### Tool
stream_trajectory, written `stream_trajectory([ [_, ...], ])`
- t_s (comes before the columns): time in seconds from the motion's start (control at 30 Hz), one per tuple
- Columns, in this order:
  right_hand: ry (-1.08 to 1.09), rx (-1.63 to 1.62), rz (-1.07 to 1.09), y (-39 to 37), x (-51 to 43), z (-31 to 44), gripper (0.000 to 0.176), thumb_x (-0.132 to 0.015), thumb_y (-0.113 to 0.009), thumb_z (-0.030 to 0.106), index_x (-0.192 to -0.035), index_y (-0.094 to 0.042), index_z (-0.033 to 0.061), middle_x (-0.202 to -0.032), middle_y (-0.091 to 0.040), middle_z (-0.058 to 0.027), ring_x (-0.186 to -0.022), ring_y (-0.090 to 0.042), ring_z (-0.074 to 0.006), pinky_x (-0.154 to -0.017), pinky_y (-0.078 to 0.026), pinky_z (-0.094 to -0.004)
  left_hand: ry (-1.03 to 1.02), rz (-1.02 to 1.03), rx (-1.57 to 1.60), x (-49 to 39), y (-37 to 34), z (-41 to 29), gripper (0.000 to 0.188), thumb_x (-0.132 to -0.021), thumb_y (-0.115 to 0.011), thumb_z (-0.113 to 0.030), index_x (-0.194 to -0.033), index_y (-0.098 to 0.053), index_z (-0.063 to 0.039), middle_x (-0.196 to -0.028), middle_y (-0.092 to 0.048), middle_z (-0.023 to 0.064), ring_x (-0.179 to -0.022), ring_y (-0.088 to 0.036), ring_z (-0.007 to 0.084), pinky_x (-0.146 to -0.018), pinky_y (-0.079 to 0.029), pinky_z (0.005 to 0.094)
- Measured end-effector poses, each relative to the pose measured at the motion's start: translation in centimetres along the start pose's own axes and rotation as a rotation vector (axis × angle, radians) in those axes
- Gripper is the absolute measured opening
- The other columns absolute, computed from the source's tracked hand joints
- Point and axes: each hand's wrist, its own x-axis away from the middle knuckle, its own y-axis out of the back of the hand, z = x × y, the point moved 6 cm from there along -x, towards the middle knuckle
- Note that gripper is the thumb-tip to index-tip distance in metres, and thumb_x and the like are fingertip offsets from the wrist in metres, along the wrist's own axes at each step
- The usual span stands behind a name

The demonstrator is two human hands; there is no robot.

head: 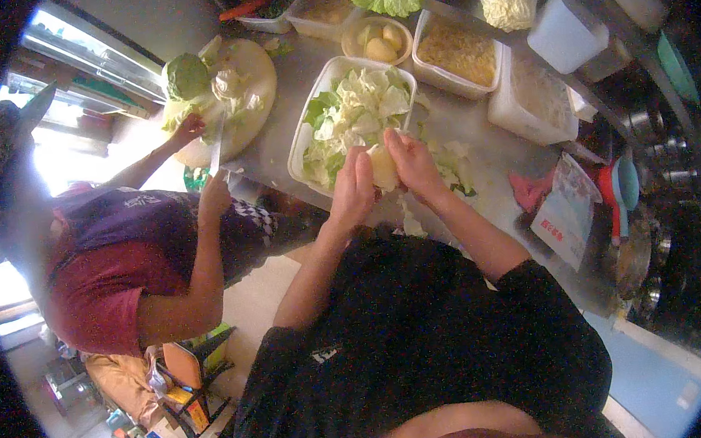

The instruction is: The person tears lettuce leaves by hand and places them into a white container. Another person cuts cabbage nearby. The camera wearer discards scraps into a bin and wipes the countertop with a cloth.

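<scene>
Between my two hands is a pale piece of cabbage (385, 168). My left hand (354, 185) grips it from one side, and my right hand (411, 163) grips it from the other with the thumb on top. Both hands are over the near rim of a white rectangular tub (301, 155). Torn cabbage leaves (369, 100), white and green, heap up inside this tub. More loose leaf scraps (454, 161) lie on the metal counter (482, 165) beside my right hand. The underside of the held piece is hidden by my fingers.
At left a co-worker (160, 234) holds a knife (218, 144) over a round cutting board (257, 90) with a green cabbage (186, 76). Behind the tub stand a bowl of peeled potatoes (381, 50) and a tub of shredded food (457, 50). A plastic bag (563, 217) lies right.
</scene>
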Motion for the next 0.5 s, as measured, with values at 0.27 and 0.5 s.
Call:
stream_trajectory([
  [0.27, -0.157, -0.064, 0.011, -0.2, 0.1, -1.0, 0.047, -0.096, -0.042, 0.044, -0.078, -0.058, 0.0035, -0.060, -0.051, 0.0022, -0.050, -0.045, -0.0075, -0.044, -0.036, -0.0252, 0.183, 0.040, -0.249, -0.2, 0.5, 0.9, 0.026, -0.095, -0.039, -0.024, -0.101, -0.052, -0.002, -0.080, -0.059, 0.0281, -0.077, -0.056, 0.0468, -0.067, -0.045, 0.0503],
  [0.5, -0.227, -0.036, -0.101, 0.1, 0.9, -2.5, 0.055, -0.094, -0.040, 0.049, -0.075, -0.056, 0.0006, -0.064, -0.055, -0.0082, -0.059, -0.053, -0.0186, -0.051, -0.040, -0.0348, 0.224, -0.035, -0.413, 0.1, 0.8, -0.2, 0.022, -0.094, -0.044, -0.023, -0.095, -0.050, -0.002, -0.081, -0.059, 0.0285, -0.080, -0.055, 0.0487, -0.067, -0.042, 0.0550],
])
